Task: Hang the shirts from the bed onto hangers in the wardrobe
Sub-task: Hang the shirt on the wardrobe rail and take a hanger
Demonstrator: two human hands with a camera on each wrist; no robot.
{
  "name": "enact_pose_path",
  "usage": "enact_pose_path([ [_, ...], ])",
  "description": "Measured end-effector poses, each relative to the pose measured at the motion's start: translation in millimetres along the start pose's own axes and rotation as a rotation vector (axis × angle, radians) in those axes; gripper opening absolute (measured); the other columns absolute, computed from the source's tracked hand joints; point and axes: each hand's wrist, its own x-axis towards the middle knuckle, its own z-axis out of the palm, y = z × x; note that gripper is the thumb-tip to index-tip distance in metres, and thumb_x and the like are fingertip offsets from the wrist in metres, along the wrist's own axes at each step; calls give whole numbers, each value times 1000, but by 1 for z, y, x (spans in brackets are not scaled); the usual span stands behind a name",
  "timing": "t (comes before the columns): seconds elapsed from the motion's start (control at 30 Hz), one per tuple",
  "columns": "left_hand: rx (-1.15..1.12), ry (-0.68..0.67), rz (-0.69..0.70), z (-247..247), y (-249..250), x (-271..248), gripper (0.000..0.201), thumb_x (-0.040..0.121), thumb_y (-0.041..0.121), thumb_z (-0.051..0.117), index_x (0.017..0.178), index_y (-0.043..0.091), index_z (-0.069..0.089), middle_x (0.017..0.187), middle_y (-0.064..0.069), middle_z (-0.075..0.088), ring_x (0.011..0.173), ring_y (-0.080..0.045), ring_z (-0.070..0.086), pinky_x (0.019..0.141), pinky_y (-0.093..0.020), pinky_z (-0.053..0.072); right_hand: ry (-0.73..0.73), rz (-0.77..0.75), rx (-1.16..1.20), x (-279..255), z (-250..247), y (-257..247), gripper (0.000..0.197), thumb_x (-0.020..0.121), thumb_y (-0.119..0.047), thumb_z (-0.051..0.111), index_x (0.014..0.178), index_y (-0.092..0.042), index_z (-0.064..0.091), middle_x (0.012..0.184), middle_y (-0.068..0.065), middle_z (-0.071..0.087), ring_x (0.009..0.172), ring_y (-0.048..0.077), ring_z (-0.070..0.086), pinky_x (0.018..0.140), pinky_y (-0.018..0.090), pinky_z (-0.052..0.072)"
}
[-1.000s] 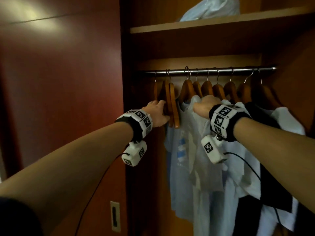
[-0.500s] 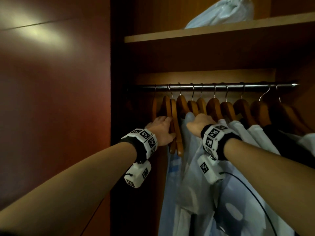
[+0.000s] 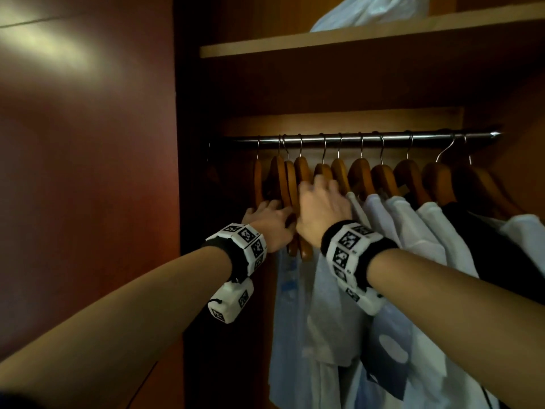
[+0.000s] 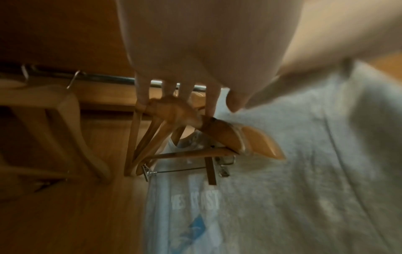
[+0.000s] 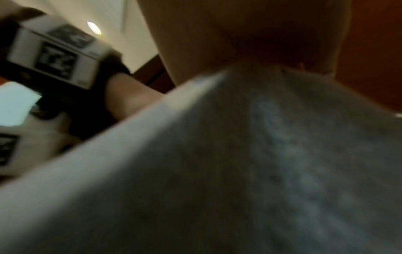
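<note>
your left grip is clenched on the empty wooden hangers at 9 o'clock on the rail. your right grip, released, has slid from the grey shirt to its hanger's neck; the shirt now hangs, so release.

A rail crossed the frame's centre under a shelf — bare hangers bunched at its left, shirts hanging rightward, a bag on the shelf at top.
</note>
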Motion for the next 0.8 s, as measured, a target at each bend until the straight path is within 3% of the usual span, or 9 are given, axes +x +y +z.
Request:
enact_pose_path([
  [0.1, 74, -23, 14, -1, 0, -3, 63, 95, 45, 47, 153, 28, 27, 160, -5, 22, 147, -26, 17, 118, -53, 17, 14, -201, -317, -9, 13, -15, 45, 86, -29, 70, 128, -16, 58, 139, 12, 41, 131, 36, 32, 104, 45, 36],
  [0.23, 71, 3, 43, 0, -2, -6, 57, 96, 44, 43, 151, 31, 31, 160, -2, 23, 148, -24, 16, 118, -52, 15, -64, -175, -299, -9, 21, -14, 21, 93, -27, 57, 111, -19, 65, 116, 5, 64, 126, 33, 42, 104, 43, 31],
  [0.3, 48, 14, 40, 0, -4, -6, 54, 97, 42, 41, 149, 33, 34, 159, 0, 25, 148, -23, 17, 118, -51, 15, -102, -141, -294, -5, 19, -13, 15, 94, -26, 52, 99, -21, 66, 108, 3, 67, 117, 31, 53, 99, 43, 31],
  [0.37, 44, 18, 39, 0, -5, -7, 52, 98, 41, 39, 149, 34, 35, 159, 1, 26, 147, -23, 19, 118, -52, 16, -137, -99, -230, 1, 22, -12, 15, 96, -24, 48, 93, -21, 63, 106, 2, 67, 107, 27, 61, 86, 40, 34],
  [0.5, 48, 35, 50, 2, -7, -8, 49, 100, 41, 34, 148, 32, 36, 158, 1, 28, 147, -22, 20, 118, -51, 16, -138, -33, -122, 11, 29, -12, 16, 97, -22, 49, 102, -17, 64, 110, 3, 64, 108, 27, 62, 73, 34, 40],
  [0.63, 44, 73, 54, 4, -13, -6, 43, 102, 42, 29, 140, 31, 46, 153, 1, 36, 144, -20, 26, 115, -50, 20, -238, 67, 25, 22, 38, -12, 12, 94, -19, 57, 85, -12, 54, 104, 7, 62, 102, 28, 62, 69, 34, 43],
  [0.8, 60, 94, 55, 8, -19, -5, 42, 103, 42, 28, 139, 31, 47, 152, 3, 37, 143, -19, 27, 114, -50, 22, -276, 161, 219, 33, 46, -10, 26, 93, -25, 60, 110, -6, 62, 112, 13, 64, 101, 31, 64, 74, 34, 49],
])
